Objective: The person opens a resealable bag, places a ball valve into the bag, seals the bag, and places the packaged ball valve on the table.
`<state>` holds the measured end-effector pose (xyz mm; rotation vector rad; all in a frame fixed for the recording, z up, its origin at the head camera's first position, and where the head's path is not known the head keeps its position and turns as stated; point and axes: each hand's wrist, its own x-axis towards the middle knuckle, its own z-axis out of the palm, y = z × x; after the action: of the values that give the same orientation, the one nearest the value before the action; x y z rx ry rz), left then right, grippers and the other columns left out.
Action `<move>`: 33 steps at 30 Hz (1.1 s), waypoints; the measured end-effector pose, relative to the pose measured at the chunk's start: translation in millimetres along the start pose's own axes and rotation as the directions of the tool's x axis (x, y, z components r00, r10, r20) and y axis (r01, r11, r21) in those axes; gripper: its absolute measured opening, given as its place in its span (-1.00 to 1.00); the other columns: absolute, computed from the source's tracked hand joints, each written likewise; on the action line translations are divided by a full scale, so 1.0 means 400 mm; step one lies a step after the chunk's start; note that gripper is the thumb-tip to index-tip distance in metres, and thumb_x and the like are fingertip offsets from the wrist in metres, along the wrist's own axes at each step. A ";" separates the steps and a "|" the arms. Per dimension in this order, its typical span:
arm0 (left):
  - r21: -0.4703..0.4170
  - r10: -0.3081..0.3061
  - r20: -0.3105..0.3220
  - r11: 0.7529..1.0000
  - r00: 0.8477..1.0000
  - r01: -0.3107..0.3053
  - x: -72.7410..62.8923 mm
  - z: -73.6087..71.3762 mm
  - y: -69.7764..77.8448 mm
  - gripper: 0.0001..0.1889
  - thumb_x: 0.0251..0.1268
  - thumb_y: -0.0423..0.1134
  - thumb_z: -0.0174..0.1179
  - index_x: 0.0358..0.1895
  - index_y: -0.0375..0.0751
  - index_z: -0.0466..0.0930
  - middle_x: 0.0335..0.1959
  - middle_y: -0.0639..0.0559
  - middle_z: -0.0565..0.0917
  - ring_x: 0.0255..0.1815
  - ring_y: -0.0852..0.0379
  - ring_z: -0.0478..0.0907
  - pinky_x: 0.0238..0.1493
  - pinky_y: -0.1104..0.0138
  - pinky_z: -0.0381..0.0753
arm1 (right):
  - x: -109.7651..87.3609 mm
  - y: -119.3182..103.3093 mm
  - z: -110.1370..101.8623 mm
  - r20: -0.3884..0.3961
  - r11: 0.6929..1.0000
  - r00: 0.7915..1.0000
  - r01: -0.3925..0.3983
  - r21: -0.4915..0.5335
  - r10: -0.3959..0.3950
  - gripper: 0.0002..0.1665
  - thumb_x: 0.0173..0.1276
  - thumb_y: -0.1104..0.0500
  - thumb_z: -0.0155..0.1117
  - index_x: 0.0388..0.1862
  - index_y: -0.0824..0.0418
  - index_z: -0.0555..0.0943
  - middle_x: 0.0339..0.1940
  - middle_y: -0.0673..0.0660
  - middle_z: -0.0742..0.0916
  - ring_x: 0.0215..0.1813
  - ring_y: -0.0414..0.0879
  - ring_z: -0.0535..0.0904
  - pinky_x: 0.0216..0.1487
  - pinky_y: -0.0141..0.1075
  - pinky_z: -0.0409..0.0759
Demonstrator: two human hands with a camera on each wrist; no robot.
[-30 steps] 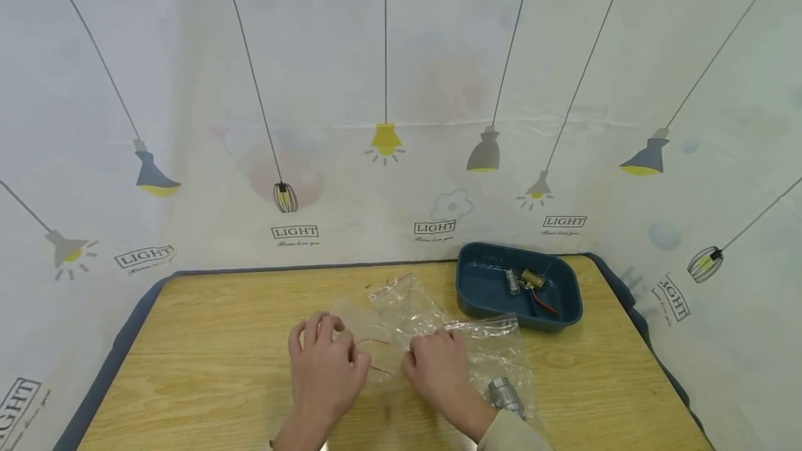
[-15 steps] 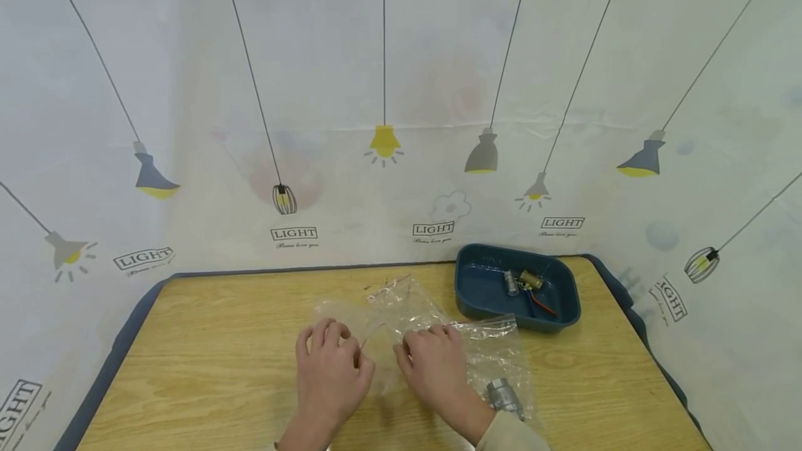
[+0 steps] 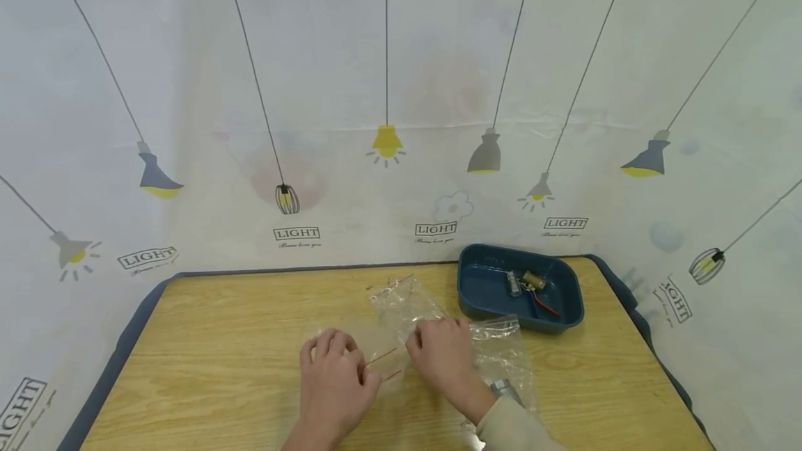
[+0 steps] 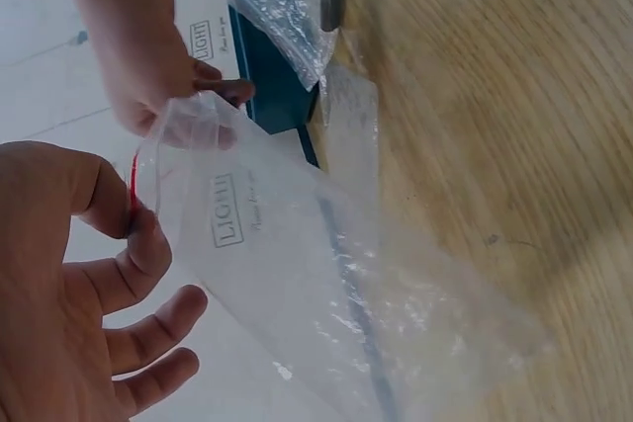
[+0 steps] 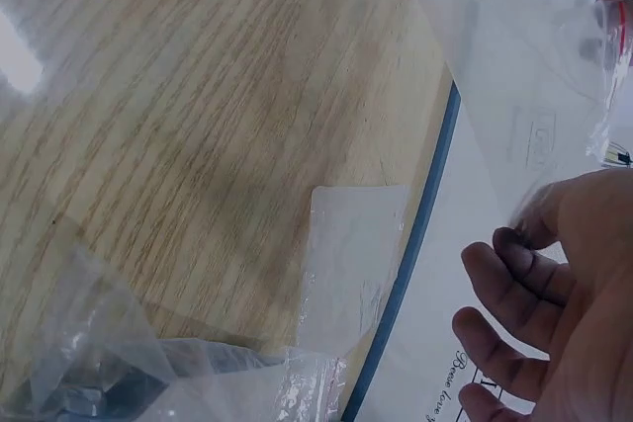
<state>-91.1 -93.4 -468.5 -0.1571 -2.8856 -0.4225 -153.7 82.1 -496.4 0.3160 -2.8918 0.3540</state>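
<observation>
A clear zip bag (image 4: pixel 267 234) with a red line at its mouth is stretched between both hands above the table. My left hand (image 3: pixel 335 385) pinches the bag's mouth by the red line between thumb and index finger, the other fingers loosely bent. On the opposite edge, the thumb and index finger of my right hand (image 3: pixel 443 360) pinch the film, as the right wrist view shows. The bag appears flat, with nothing visible inside. Beneath the right forearm lies a grey metal fitting (image 3: pixel 504 388) in another clear bag (image 3: pixel 507 350), partly covered by the sleeve.
At the back right stands a dark blue tray (image 3: pixel 514 320). In it lie a small silver part (image 3: pixel 513 284), a brass fitting (image 3: pixel 534 279) and something with a red handle (image 3: pixel 547 307). Another clear bag (image 3: pixel 401 298) lies flat on the wooden table (image 3: pixel 207 353) behind the hands.
Both hands have shifted slightly, the left towards me and to the right. The held bag's film has flexed and its red lines, nearly hidden half a second ago, show again, now slanting upward to the right.
</observation>
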 end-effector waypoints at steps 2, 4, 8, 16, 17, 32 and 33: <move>-0.001 0.002 0.009 1.000 1.000 -0.002 -0.003 -0.005 0.002 -0.63 -0.01 -0.11 0.13 -0.85 0.12 0.22 -0.26 0.15 0.51 0.10 0.00 0.40 0.27 -0.09 0.25 | 0.004 0.004 0.001 0.025 1.000 1.000 0.006 -0.006 -0.006 -0.58 0.21 0.05 0.19 -0.82 -0.05 0.35 -0.78 -0.15 0.51 -0.41 -0.04 0.60 0.03 0.05 0.51; -0.005 0.010 0.004 1.000 1.000 -0.010 -0.004 -0.007 0.006 -0.62 -0.03 -0.09 0.16 -0.86 0.13 0.22 -0.26 0.15 0.51 0.10 0.00 0.40 0.26 -0.09 0.25 | 0.005 0.003 0.003 0.052 1.000 0.998 0.024 -0.013 -0.023 -0.58 0.22 0.03 0.21 -0.80 -0.06 0.35 -0.77 -0.15 0.52 -0.40 -0.04 0.59 0.03 0.05 0.50; -0.009 0.014 -0.009 1.000 1.000 -0.014 -0.001 -0.002 0.010 -0.64 -0.03 -0.10 0.17 -0.84 0.13 0.23 -0.21 0.11 0.52 0.13 0.00 0.40 0.28 -0.11 0.23 | 0.001 -0.003 0.005 0.072 0.997 0.995 0.072 -0.035 -0.069 -0.65 0.26 -0.02 0.26 -0.71 -0.06 0.47 -0.71 -0.12 0.60 -0.37 -0.04 0.60 0.02 0.02 0.48; 0.020 0.011 -0.018 1.000 1.000 -0.010 0.009 0.029 -0.001 -0.66 0.02 -0.12 0.18 -0.79 0.09 0.26 -0.11 0.05 0.58 0.26 -0.09 0.39 0.31 -0.09 0.26 | -0.020 -0.013 0.005 0.049 0.986 0.989 0.142 -0.083 -0.139 -0.80 0.23 -0.05 0.32 -0.51 -0.04 0.59 -0.51 -0.07 0.69 -0.26 -0.02 0.61 0.01 -0.04 0.43; 0.018 0.009 -0.023 1.000 1.000 -0.009 0.010 0.033 -0.003 -0.66 0.03 -0.12 0.17 -0.79 0.08 0.26 -0.11 0.04 0.59 0.27 -0.09 0.40 0.30 -0.08 0.27 | -0.024 -0.014 0.006 0.038 0.985 0.988 0.151 -0.086 -0.148 -0.81 0.23 -0.06 0.33 -0.48 -0.03 0.59 -0.46 -0.05 0.70 -0.23 -0.01 0.62 0.01 -0.04 0.44; -0.010 -0.042 -0.013 0.999 0.999 0.042 0.028 0.052 -0.019 -0.62 0.10 -0.12 0.15 -0.81 0.07 0.28 -0.09 0.02 0.61 0.28 -0.10 0.38 0.27 -0.11 0.29 | -0.055 -0.017 0.018 -0.003 0.967 0.975 0.218 -0.131 -0.220 -0.76 0.23 -0.14 0.34 -0.32 -0.03 0.60 -0.32 -0.04 0.70 -0.13 -0.04 0.61 0.07 -0.03 0.44; -0.012 -0.041 -0.017 0.999 0.999 0.040 0.029 0.052 -0.020 -0.62 0.09 -0.12 0.16 -0.82 0.07 0.28 -0.10 0.01 0.61 0.27 -0.10 0.39 0.27 -0.11 0.29 | -0.056 -0.015 0.017 -0.015 0.965 0.973 0.224 -0.133 -0.228 -0.76 0.22 -0.13 0.35 -0.32 -0.03 0.60 -0.32 -0.04 0.70 -0.14 -0.05 0.61 0.06 -0.04 0.44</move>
<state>-107.5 -94.0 -487.3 -0.0964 -2.8740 -0.4451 -132.1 78.9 -506.9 0.6059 -2.7931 0.1289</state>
